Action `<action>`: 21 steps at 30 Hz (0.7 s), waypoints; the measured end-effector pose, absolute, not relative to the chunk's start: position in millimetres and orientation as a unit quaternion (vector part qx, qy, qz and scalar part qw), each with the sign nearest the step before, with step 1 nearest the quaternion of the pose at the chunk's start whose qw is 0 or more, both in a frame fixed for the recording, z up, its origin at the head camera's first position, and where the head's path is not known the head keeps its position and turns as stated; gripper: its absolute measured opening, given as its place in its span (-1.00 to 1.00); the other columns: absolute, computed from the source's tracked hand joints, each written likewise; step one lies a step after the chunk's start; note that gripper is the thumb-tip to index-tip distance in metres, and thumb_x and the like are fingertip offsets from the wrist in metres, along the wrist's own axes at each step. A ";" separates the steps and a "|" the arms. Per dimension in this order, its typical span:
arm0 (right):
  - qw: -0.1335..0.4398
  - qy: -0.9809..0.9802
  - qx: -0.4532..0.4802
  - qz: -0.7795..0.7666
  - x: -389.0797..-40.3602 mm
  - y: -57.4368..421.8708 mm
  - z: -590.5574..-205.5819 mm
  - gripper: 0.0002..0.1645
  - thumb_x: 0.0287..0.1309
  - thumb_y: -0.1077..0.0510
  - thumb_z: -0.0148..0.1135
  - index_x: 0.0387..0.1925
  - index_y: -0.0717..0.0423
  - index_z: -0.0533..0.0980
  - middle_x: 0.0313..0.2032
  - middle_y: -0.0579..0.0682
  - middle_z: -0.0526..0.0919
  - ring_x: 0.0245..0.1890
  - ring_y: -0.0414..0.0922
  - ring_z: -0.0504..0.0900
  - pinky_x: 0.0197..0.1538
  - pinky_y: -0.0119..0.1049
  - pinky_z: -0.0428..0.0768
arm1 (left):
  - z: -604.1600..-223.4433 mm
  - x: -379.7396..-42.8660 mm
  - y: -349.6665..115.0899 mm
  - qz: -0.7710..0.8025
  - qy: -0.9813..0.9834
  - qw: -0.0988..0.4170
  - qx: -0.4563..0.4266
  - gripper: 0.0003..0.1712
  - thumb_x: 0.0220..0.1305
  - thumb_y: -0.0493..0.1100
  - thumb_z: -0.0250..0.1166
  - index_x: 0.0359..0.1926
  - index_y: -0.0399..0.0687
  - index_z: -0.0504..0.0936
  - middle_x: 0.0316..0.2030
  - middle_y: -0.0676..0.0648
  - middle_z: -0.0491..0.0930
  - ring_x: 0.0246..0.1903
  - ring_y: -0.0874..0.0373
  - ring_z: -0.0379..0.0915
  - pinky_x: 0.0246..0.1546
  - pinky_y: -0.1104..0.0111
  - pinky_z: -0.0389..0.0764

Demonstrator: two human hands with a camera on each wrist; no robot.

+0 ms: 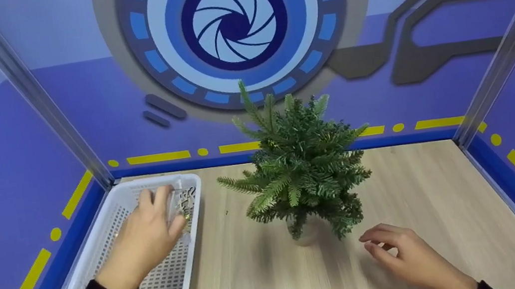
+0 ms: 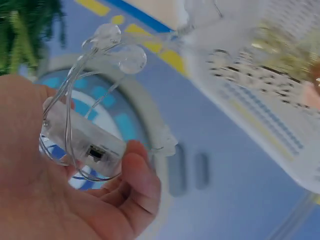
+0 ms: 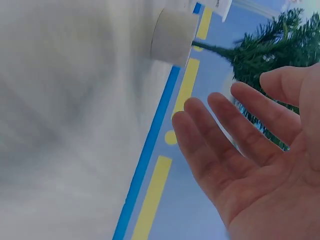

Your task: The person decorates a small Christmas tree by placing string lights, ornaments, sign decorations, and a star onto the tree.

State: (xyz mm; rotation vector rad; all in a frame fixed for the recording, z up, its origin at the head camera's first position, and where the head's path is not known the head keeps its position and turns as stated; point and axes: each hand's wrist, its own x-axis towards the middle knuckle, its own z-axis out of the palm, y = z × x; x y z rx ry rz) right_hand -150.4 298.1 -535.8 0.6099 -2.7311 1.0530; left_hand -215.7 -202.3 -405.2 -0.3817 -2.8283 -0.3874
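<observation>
My left hand (image 1: 148, 230) is inside the white perforated basket (image 1: 101, 252) at the left of the table. It holds a clear plastic battery box (image 2: 82, 142) with thin wire and clear bulbs (image 2: 120, 50) of a string light. More tangled light string (image 1: 187, 199) lies in the basket beside the fingers. A small green artificial fir in a pot (image 1: 302, 173) stands at the table's centre. My right hand (image 1: 398, 250) rests on the table just right of the pot, fingers relaxed and spread, holding nothing (image 3: 235, 145).
The wooden table (image 1: 445, 188) is enclosed by blue walls with yellow stripes. Metal posts (image 1: 28, 91) stand at the back corners. The white pot (image 3: 172, 35) shows at the top of the right wrist view.
</observation>
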 end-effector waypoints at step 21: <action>-0.067 -0.869 0.260 0.416 -146.3 264.0 -548.0 -0.79 0.43 -0.02 0.10 -0.09 -0.24 0.65 -0.25 -0.10 0.75 -0.29 -0.36 0.67 -0.23 -0.39 0.67 | -482.3 -172.9 -136.2 -0.100 -0.948 0.189 -0.236 -0.33 0.30 0.20 0.24 0.33 0.04 0.37 -0.02 0.02 0.48 -0.24 0.25 0.51 -0.26 0.43 0.67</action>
